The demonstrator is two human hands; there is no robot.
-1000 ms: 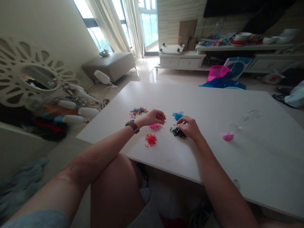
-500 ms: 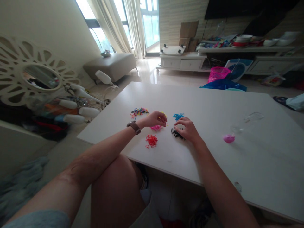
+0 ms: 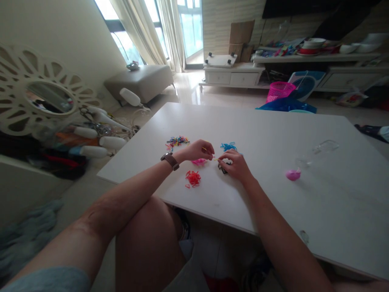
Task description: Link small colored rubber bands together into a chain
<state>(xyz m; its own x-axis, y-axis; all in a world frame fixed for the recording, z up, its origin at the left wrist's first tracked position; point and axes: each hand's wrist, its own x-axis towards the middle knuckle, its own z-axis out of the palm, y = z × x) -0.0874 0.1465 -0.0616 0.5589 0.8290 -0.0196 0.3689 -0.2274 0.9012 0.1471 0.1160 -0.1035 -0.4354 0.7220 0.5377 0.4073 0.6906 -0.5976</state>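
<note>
My left hand (image 3: 203, 150), with a watch (image 3: 170, 160) on its wrist, is closed in a pinch over the pink rubber bands (image 3: 199, 162). A tiny pink piece shows at its fingertips. Thumb and forefinger of my right hand (image 3: 235, 164) pinch a small yellow rubber band (image 3: 216, 159), close to the left fingertips. Black rubber bands (image 3: 223, 169) lie partly hidden under the right hand. Just beyond it is a heap of blue rubber bands (image 3: 228, 146). Red rubber bands (image 3: 193, 179) lie nearer me, and a mixed-colour pile (image 3: 178, 141) sits farther left.
The white table (image 3: 273, 134) also bears a pink object (image 3: 293, 174) and a clear plastic item (image 3: 325, 147) on the right. A small clear piece (image 3: 304, 237) lies by the front edge. Past the table stand a pink basket (image 3: 280, 91) and a low cabinet (image 3: 231, 77).
My right hand has moved slightly left toward my left hand, and a yellow rubber band now shows in its pinch. The left hand stays nearly in place.
</note>
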